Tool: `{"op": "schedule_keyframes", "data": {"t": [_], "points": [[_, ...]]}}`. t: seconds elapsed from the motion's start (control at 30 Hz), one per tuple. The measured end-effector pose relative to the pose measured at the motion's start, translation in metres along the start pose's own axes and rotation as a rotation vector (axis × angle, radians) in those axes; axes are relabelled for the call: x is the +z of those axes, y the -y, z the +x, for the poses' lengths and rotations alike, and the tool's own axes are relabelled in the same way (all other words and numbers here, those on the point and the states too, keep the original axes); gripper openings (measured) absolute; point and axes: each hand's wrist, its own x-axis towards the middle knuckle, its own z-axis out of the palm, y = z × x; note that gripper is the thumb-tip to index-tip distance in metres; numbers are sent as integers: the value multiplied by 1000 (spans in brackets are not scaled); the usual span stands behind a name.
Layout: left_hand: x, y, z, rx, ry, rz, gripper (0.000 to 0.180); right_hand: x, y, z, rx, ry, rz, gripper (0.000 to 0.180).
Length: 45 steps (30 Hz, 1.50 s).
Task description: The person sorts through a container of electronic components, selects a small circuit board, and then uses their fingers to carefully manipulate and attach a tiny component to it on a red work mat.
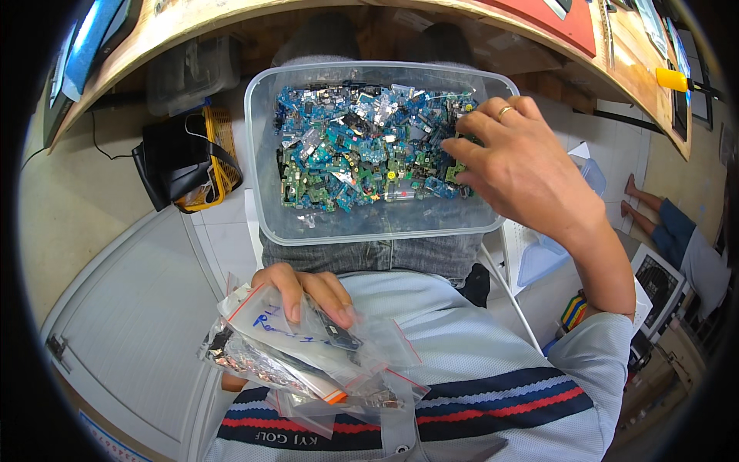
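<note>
I'm sitting in what looks like a small electronics workshop — at twelve o'clock a clear plastic tub (377,237) holds a heap of loose circuit boards (369,146), and at seven are zip bags (308,350) of parts. Beyond the tub runs a wooden workbench (181,23), with a red mat (566,27) between one and two. I can't tell if it's also a home — a barefoot person (677,235) in shorts is at three.
</note>
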Motion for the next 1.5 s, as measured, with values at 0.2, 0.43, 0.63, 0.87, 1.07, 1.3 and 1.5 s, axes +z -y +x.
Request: {"op": "schedule_keyframes", "data": {"t": [0.2, 0.43, 0.63, 0.87, 1.07, 1.3, 1.5], "points": [[1, 2, 2, 18, -12, -1, 29, 17, 12, 10, 91, -59, 32, 50], [-21, 0, 1, -16, 201, -103, 49, 15, 3, 13, 39, -25, 13, 52], [-12, -1, 3, -11, 144, -94, 44, 21, 4, 25, 67, -125, 13, 38], [2, -1, 2, 5, -32, -24, 35, 19, 3, 25, 66, -83, -4, 44], [0, -2, 2, -5, -31, -42, 37, 20, 13, 31, 50, -35, 53, 46], [0, 0, 2, 7, -17, -29, 37, 17, 4, 32, 70, -175, 43, 30], [-12, -1, 4, -14, 103, -79, 41, 14, 3, 31, 138, -105, -20, 28]]}}
